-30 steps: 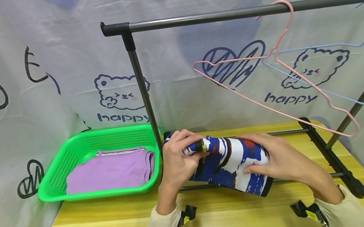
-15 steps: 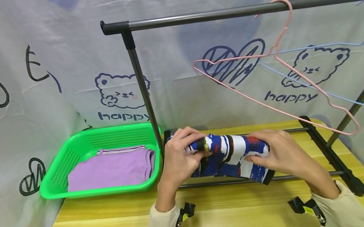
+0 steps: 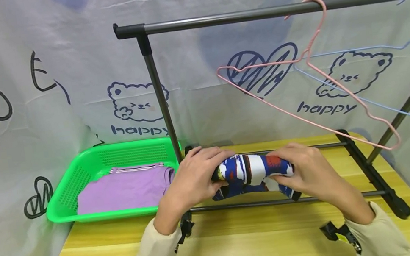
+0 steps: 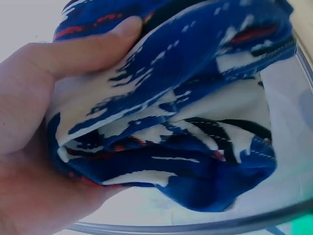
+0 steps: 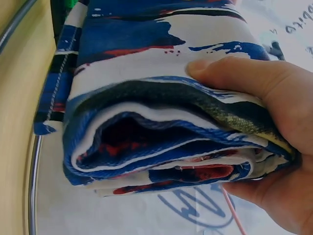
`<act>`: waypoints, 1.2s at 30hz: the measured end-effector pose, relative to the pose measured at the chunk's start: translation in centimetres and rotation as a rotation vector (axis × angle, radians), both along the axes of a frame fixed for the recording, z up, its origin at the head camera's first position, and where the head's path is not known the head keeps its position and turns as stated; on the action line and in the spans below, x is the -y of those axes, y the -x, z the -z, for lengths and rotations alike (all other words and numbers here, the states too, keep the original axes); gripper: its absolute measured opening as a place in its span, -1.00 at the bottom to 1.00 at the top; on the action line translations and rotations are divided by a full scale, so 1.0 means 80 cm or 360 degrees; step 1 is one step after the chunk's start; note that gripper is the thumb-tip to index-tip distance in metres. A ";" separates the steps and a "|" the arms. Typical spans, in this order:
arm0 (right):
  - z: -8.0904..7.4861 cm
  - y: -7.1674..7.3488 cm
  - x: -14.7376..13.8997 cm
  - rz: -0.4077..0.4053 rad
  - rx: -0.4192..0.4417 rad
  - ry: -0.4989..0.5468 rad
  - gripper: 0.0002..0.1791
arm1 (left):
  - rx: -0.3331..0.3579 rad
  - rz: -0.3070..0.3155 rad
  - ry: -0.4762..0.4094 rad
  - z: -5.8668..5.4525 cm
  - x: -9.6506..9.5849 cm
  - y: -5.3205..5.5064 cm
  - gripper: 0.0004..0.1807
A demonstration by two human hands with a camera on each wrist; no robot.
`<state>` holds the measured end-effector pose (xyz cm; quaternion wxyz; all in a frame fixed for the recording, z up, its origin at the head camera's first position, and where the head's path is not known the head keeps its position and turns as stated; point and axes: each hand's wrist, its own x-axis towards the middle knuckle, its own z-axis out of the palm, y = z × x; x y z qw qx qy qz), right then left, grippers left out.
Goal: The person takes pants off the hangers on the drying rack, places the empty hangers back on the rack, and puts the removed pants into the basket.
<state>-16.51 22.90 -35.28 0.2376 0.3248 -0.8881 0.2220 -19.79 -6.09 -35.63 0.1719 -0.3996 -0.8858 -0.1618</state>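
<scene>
Between both hands, a garment [image 3: 256,168] printed in blue, white, red and black is folded into a thick roll above the rack's base. My left hand [image 3: 199,172] grips its left end, the thumb lying across the cloth [image 4: 161,93] in the left wrist view. At the other end my right hand [image 3: 303,167] pinches it, thumb on one face and fingers behind. The right wrist view shows stacked, curled layers at the end of the roll [image 5: 161,142]. A loose flap hangs below the roll in the head view. The garment's exact kind is hidden by the folding.
A green basket [image 3: 62,188] with a folded purple garment [image 3: 124,189] stands at the left on the wooden table [image 3: 242,243]. Over the hands runs the dark rail [image 3: 222,19] of a rack, bearing a pink hanger [image 3: 271,105] and a blue hanger [image 3: 379,105].
The garment has been rolled into a more compact bundle, with less cloth hanging below. My left hand has turned over its end, and the left forearm has swung to the left.
</scene>
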 end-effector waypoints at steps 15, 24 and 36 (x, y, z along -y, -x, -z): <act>-0.008 0.002 0.046 -0.0122 0.0031 -0.0136 -0.38 | -0.0042 -0.0056 0.0041 0.001 0.043 -0.011 -0.20; -0.011 -0.004 0.075 -0.0194 0.0065 -0.0236 -0.22 | -0.0285 -0.0049 0.0088 -0.015 0.084 -0.022 -0.18; -0.017 -0.007 0.155 -0.0307 -0.0185 -0.0215 -0.34 | -0.0378 -0.0158 0.0034 -0.023 0.163 -0.048 -0.09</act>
